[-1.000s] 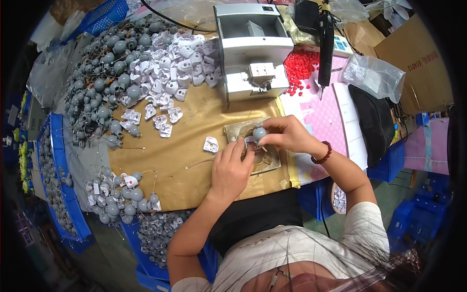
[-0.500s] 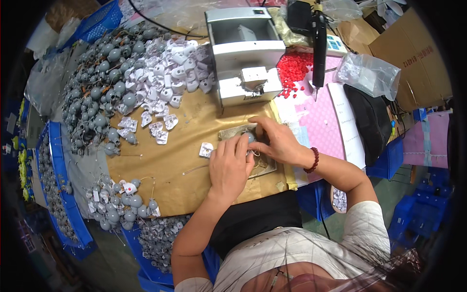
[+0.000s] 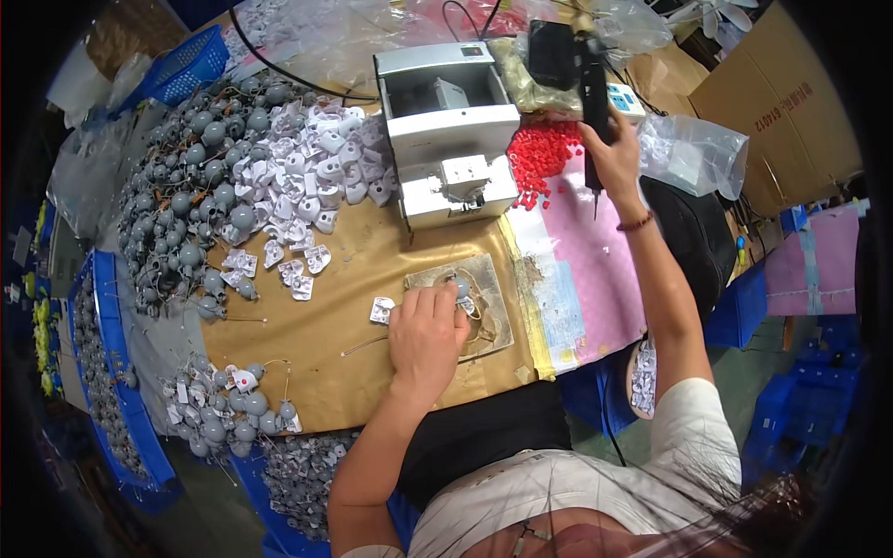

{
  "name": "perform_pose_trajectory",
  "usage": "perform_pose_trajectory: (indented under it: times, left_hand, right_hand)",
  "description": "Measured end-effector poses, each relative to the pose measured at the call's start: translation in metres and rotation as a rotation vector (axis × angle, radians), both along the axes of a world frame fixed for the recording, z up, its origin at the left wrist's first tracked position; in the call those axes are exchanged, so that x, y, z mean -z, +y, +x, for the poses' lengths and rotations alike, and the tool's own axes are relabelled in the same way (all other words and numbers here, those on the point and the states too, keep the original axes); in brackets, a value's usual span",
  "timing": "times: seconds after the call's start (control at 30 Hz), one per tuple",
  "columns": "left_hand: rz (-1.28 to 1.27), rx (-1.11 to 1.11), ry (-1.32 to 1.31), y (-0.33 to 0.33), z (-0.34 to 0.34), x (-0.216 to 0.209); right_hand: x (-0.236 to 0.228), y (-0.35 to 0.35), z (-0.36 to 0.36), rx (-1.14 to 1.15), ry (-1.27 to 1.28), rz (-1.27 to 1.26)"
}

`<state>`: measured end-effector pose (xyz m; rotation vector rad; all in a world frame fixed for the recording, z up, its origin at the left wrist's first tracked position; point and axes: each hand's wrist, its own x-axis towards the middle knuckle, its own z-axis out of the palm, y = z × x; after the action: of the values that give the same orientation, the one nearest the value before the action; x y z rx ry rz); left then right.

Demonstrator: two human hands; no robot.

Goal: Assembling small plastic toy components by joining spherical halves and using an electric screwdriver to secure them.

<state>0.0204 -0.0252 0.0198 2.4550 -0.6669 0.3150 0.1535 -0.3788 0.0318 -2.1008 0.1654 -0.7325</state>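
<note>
My left hand (image 3: 428, 333) is closed, its fingertips pressed on a small grey ball-shaped part (image 3: 461, 285) that sits in a hollow of a flat square fixture block (image 3: 499, 312). The fingers partly hide that part. Out to the far right, my right hand (image 3: 614, 156) wraps round a black electric screwdriver (image 3: 593, 93), which stands upright with its thin bit pointing down. One white plastic piece (image 3: 382, 310) lies just left of the block, and a thin wire (image 3: 365, 346) runs out beside my left hand.
A white and grey machine (image 3: 451, 130) stands behind the block. Left of it are heaps of white plastic pieces (image 3: 316, 167) and grey ball parts (image 3: 181, 195); right of it, small red pieces (image 3: 541, 153). A second cluster of grey parts (image 3: 233, 405) lies at the near left edge.
My right hand has left the fixture block, reached far and right, and taken hold of the screwdriver. My left hand stays at the grey part. The view has shifted slightly.
</note>
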Motion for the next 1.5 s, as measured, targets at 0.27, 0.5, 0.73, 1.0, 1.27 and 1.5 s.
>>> perform_pose_trajectory:
  times: [0.27, 0.5, 0.73, 1.0, 1.27, 1.5]
  left_hand:
    - [0.003, -0.008, 0.057, 0.002, -0.003, -0.005]
    - [-0.050, -0.038, 0.070, 0.001, -0.003, 0.002]
    - [-0.034, -0.031, 0.060, 0.004, -0.004, 0.005]
    - [-0.044, -0.018, 0.067, 0.005, -0.002, 0.006]
    - [-0.085, -0.004, 0.126, 0.004, -0.001, 0.006]
    - [-0.106, 0.004, 0.139, 0.008, -0.001, 0.012]
  right_hand:
    - [-0.107, 0.134, -0.037, -0.634, -0.443, 0.446]
    - [-0.097, 0.180, 0.003, -0.659, -0.377, 0.298]
    - [-0.080, 0.194, 0.008, -0.597, -0.043, 0.457]
    - [-0.070, 0.206, -0.081, -0.710, 0.042, 0.457]
    - [-0.048, 0.202, -0.097, -0.754, -0.016, 0.307]
    - [-0.042, 0.201, -0.102, -0.870, -0.077, 0.113]
